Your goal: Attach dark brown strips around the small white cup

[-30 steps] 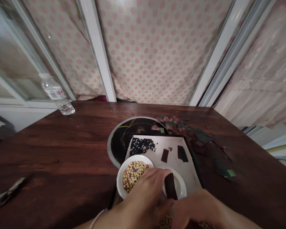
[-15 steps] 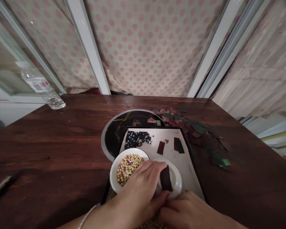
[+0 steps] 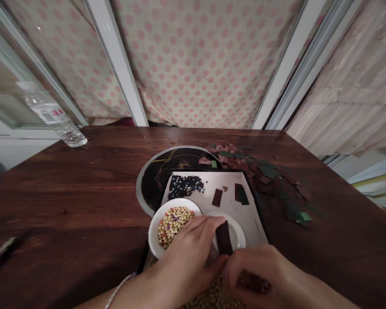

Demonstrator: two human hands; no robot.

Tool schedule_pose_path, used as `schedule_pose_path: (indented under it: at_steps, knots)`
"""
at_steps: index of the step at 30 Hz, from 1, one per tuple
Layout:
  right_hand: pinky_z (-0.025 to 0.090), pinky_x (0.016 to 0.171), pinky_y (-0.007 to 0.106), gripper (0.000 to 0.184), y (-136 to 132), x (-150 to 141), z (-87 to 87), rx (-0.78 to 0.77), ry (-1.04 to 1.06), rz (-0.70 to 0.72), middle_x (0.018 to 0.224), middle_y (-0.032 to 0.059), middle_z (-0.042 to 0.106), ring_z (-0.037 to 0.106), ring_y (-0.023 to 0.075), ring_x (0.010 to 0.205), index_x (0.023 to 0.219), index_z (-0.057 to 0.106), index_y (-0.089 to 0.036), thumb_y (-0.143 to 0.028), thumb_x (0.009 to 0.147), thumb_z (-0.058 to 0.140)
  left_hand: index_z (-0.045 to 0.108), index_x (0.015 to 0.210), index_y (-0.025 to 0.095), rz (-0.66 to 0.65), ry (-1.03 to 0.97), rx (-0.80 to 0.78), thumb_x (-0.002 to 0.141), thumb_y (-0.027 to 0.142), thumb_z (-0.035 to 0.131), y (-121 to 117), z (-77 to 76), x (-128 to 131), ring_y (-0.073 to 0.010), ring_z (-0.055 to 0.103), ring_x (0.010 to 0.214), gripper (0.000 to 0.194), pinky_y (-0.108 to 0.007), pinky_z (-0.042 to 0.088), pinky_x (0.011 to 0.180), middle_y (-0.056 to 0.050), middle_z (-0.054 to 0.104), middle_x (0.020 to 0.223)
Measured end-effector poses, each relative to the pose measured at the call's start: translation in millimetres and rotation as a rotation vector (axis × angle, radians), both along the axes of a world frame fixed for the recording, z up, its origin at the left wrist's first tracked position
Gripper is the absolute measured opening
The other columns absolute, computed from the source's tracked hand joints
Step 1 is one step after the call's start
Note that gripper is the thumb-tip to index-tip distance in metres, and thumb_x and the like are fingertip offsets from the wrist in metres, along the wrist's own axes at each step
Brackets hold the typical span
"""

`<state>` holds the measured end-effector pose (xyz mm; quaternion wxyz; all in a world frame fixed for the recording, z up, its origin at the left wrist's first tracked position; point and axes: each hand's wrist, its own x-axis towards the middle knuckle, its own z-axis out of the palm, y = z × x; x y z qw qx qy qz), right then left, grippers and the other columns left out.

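My left hand (image 3: 193,249) reaches in over the tray, with a thin dark red rectangular piece (image 3: 224,238) held between its fingertips and thumb. Beneath that piece is a small white dish (image 3: 240,235). My right hand (image 3: 263,266) is closed and slightly blurred, close beside the left thumb. Another dark red piece (image 3: 254,281) with small specks on it shows at its curled fingers. Left of the dish stands a white bowl (image 3: 154,234) of pale beads (image 3: 173,223) with a few orange and purple ones. More brownish beads (image 3: 214,296) lie below my hands.
The white-bottomed, black-edged tray (image 3: 196,206) holds dark beads (image 3: 185,185) and loose pieces (image 3: 217,197). A round black board (image 3: 151,184) lies behind it. Dark red and green scraps (image 3: 270,171) spread to the right. A water bottle (image 3: 53,113) stands far left, a metal tool (image 3: 1,253) nearer.
My right hand has risen and moved right, away from beneath the left fingers, and a dark red piece now shows in it. My left hand has hardly moved.
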<state>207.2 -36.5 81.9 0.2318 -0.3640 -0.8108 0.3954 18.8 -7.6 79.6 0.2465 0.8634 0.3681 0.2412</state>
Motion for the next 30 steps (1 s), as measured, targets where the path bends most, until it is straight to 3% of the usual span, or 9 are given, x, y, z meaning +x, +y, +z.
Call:
schedule_pose_path:
  at_steps: [3,5,10,16,30]
  knots:
    - [0.040,0.046,0.017,0.011,11.5,2.0,-0.5,0.020,0.091,-0.285,0.070,-0.0006,0.064,0.050,0.0071,0.049,0.068,0.053,-0.019,-0.011,0.075,0.056,0.047,0.118,0.019,0.039,-0.015,-0.006,0.069,0.013,0.061,-0.5,-1.4,0.4,-0.0284,0.056,0.106,0.051,-0.048,0.045,0.091,-0.010,0.061,0.112]
    - [0.040,0.046,0.018,0.013,20.0,0.7,-6.9,0.054,0.102,-0.370,0.069,-0.0001,0.063,0.049,0.0078,0.049,0.065,0.050,-0.019,-0.012,0.074,0.056,0.047,0.118,0.020,0.042,-0.015,0.002,0.070,0.014,0.061,-0.7,-2.2,0.4,-0.0282,0.056,0.105,0.050,-0.049,0.044,0.093,-0.010,0.061,0.112]
    - [0.038,0.049,0.020,0.015,28.0,-5.0,-19.1,0.147,0.061,-0.294,0.068,-0.0007,0.056,0.047,0.0088,0.055,0.067,0.047,-0.018,-0.006,0.075,0.049,0.045,0.118,0.018,0.034,-0.011,0.004,0.070,0.014,0.062,0.3,-2.0,0.6,-0.0286,0.056,0.105,0.051,-0.048,0.045,0.091,-0.011,0.061,0.113]
    - [0.034,0.050,0.020,0.017,21.3,-6.5,-14.6,0.152,0.015,-0.198,0.068,-0.0022,0.053,0.045,0.0088,0.057,0.069,0.045,-0.019,-0.003,0.073,0.047,0.047,0.116,0.019,0.035,-0.030,-0.025,0.068,0.012,0.062,-0.1,-0.9,1.1,-0.0277,0.057,0.103,0.051,-0.047,0.046,0.090,-0.009,0.062,0.110]
    - [0.036,0.052,0.020,0.018,25.9,8.0,-17.7,0.129,0.016,-0.249,0.079,-0.0011,0.056,0.046,0.0088,0.058,0.074,0.044,-0.020,-0.003,0.076,0.046,0.045,0.119,0.018,0.032,-0.021,0.022,0.071,0.016,0.063,-0.2,-6.3,0.0,-0.0291,0.056,0.105,0.051,-0.049,0.045,0.091,-0.011,0.061,0.112]
